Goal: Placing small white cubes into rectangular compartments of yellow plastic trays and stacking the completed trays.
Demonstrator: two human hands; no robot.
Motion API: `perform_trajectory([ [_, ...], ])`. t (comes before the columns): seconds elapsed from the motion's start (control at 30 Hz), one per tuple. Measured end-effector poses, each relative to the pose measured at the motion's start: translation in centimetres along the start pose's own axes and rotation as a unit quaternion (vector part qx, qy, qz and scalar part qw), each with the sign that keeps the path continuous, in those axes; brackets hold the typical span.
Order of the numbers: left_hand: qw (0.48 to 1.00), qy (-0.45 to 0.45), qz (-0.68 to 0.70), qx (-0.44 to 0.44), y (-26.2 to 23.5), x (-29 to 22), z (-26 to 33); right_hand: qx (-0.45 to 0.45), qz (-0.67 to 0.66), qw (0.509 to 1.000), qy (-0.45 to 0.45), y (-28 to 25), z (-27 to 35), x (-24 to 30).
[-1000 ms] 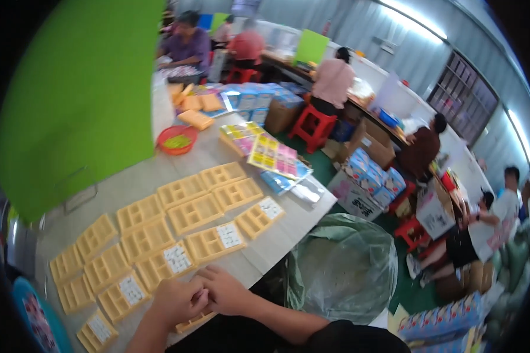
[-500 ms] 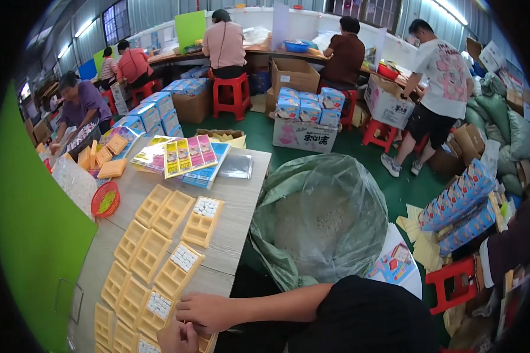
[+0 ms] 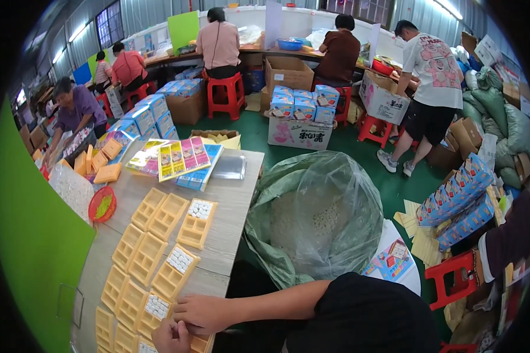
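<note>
My right hand (image 3: pixel 205 313) reaches in from the right with its fingers curled down, over the near edge of the table. Against its fingertips my left hand (image 3: pixel 172 337) is closed, thumb up; anything between the fingers of either hand is hidden. Below them a yellow divided tray (image 3: pixel 201 343) shows only in part. Rows of such trays lie beside my hands. A tray next to my hands (image 3: pixel 148 323) has small white block-like pieces (image 3: pixel 157 306) in one compartment, as do two farther up the row. Trays on the left, such as one (image 3: pixel 147 259), hold nothing.
A large green plastic bag (image 3: pixel 256 220) with small pale pieces stands right of the table (image 3: pixel 224 262). Printed cards (image 3: pixel 184 157), a red basket (image 3: pixel 102 204) and a green panel (image 3: pixel 35 235) lie around the far and left sides. Several people work beyond, near red stools (image 3: pixel 224 97) and cartons (image 3: pixel 300 134).
The view has shifted slightly, so the table and trays sit a little farther left. My hands stay together over the tray, the left one slightly lower and farther left.
</note>
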State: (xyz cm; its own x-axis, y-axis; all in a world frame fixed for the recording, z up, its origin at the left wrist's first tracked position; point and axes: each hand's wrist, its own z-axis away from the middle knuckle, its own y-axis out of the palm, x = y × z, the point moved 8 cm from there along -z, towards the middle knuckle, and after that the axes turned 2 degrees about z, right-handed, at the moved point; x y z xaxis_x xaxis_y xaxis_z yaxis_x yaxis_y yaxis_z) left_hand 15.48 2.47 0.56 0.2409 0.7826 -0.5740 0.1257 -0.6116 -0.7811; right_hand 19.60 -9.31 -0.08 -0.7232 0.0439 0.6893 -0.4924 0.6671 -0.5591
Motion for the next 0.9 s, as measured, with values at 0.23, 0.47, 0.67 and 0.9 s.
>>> perform_trajectory([
  [0.23,0.997,0.060,-0.038,-0.007,-0.7,-1.5,0.0,0.013,0.003,1.000,0.007,-0.8,-0.5,0.8],
  [0.47,0.998,-0.012,0.004,-0.061,-1.4,-1.5,-0.2,0.021,0.025,0.999,-0.019,-0.5,-0.2,0.6],
  [0.67,0.987,0.062,-0.056,-0.135,-3.8,-4.0,-0.9,0.031,0.039,0.998,-0.026,-0.5,-1.2,1.0],
  [0.9,0.995,0.035,-0.010,-0.092,-3.6,-3.7,-0.8,0.041,0.034,0.998,-0.032,-0.2,-1.5,1.6],
])
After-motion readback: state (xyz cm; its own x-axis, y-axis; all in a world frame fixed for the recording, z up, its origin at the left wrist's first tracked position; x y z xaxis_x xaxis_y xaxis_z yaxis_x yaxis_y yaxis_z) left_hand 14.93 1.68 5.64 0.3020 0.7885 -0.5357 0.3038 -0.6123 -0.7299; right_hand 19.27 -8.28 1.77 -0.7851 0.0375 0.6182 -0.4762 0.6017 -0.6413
